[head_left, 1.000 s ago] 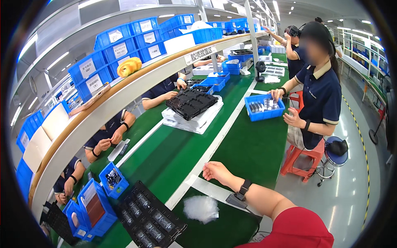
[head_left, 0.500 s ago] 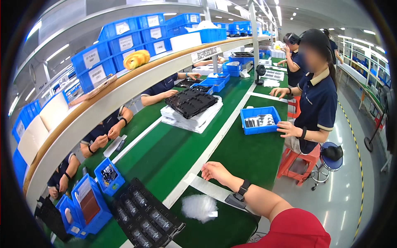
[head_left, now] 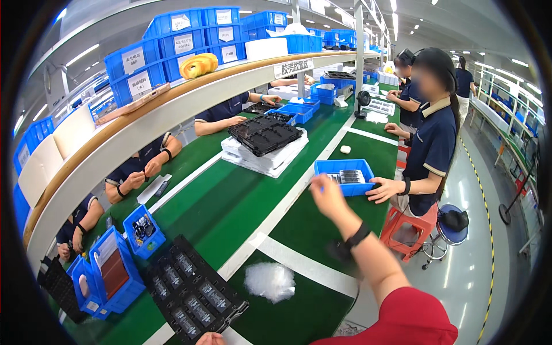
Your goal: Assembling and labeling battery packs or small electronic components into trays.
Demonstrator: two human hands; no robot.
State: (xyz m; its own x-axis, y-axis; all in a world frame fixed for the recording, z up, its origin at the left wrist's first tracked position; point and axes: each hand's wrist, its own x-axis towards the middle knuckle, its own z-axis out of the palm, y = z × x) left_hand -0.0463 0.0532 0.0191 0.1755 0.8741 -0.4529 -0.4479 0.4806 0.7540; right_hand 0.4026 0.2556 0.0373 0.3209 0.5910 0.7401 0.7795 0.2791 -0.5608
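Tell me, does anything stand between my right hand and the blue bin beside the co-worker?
Nothing visible does: in view, your right hand overlaps the left corner of the blue bin. The co-worker's hand is at the right end.

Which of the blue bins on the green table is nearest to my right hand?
The bin beside the co-worker's hand, holding flat pieces; your right hand overlaps it in view, unlike the others.

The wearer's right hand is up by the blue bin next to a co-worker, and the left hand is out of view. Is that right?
Not quite: the head view shows part of the left hand at its lower edge, by the black tray. The right hand is up by the blue bin next to a co-worker.
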